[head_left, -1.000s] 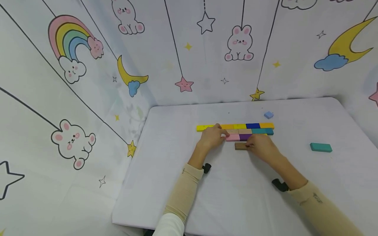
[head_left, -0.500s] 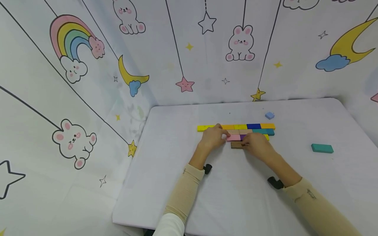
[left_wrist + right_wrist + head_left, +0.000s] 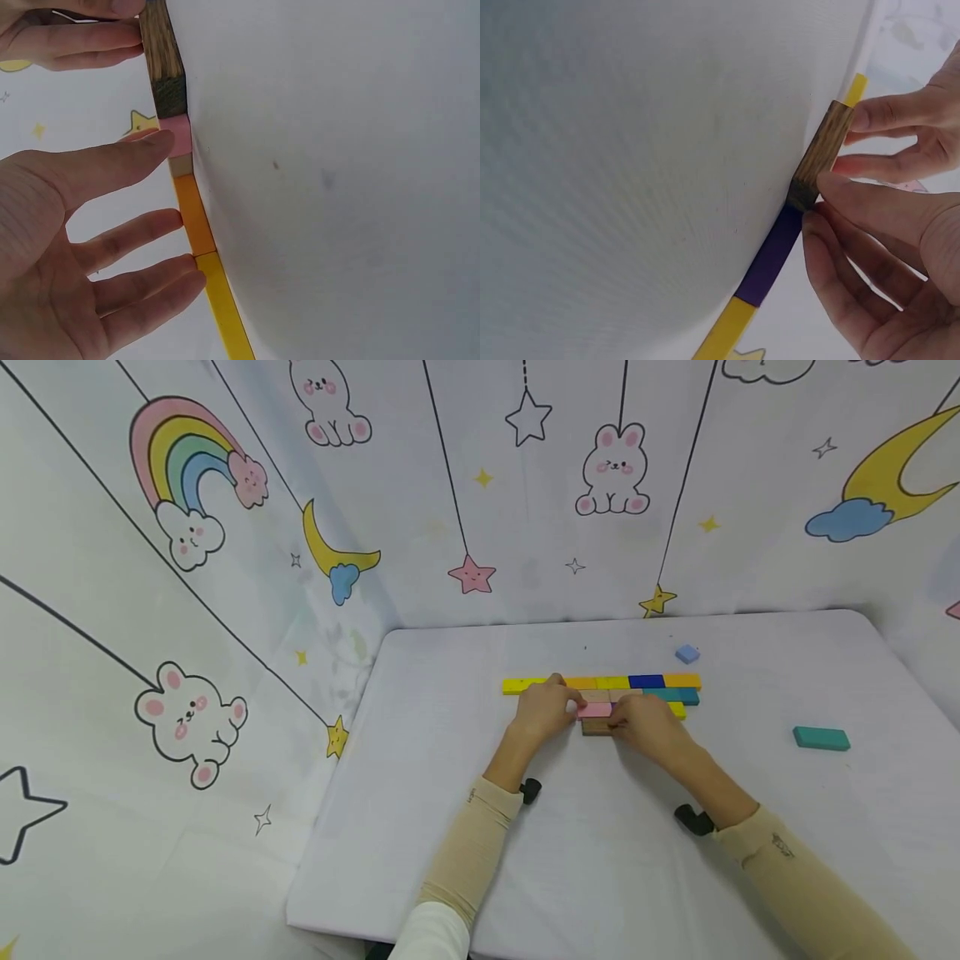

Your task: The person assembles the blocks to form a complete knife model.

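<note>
A dark brown wooden block [image 3: 596, 727] lies against the near side of the coloured block rows. My right hand [image 3: 652, 728] pinches its right end, with the thumb [image 3: 836, 184] on its face in the right wrist view. Behind it sit a pink block [image 3: 595, 709] and a purple block [image 3: 771, 255]. My left hand [image 3: 543, 706] rests at the rows' left side. Its thumb [image 3: 154, 146] touches the pink block's end, and its loosely extended fingertips meet an orange block [image 3: 195, 214] and a yellow block [image 3: 223, 300].
The far row ends in an orange block [image 3: 682, 681] beside a dark blue block [image 3: 647, 682]. A light blue block [image 3: 687, 653] lies behind the rows, and a teal block [image 3: 821, 738] lies apart at the right. A patterned cloth backdrop [image 3: 420, 468] borders the white table [image 3: 420, 793].
My right hand has slid the brown block left and toward the rows, bringing it up against the pink block. My left hand has stayed in place at the rows.
</note>
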A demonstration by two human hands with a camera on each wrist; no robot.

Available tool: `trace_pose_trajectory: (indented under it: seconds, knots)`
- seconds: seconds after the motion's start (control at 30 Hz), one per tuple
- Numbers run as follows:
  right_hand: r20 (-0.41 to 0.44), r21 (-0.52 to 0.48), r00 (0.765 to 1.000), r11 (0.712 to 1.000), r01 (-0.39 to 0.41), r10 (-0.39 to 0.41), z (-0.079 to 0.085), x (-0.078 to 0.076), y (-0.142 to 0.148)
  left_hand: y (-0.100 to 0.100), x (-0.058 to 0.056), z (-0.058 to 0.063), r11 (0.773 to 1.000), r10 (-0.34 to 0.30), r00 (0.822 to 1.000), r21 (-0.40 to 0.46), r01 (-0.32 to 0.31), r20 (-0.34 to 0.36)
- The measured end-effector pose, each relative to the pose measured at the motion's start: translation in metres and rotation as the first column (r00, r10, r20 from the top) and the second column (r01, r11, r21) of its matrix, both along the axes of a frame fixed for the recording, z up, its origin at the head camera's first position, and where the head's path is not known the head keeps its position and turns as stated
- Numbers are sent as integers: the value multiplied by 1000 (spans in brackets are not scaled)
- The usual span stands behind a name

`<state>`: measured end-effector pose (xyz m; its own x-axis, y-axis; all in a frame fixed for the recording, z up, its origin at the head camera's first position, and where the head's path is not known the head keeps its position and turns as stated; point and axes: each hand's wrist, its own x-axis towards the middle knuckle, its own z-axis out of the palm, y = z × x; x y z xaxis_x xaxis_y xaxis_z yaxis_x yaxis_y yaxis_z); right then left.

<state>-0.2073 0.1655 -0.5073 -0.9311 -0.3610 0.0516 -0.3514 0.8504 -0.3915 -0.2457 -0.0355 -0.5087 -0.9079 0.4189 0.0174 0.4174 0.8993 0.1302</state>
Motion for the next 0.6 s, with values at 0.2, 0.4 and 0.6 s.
trace_pose_trajectory:
  seconds: [0.2,0.4,0.6]
  knots:
    - [-21,4,999,1000,-27,27,-2,-4,-2,1,-1,-1,1000,9,1000,8,-9,-9]
    - [-18,7,999,1000,-29,29,-2,-5,-3,2,-1,-1,1000,11,1000,5,-11,-21]
    - [-18,0,1000,1000,-23,23,-3,-5,-3,3,-2,-5,1000,17,999,1,-17,-29]
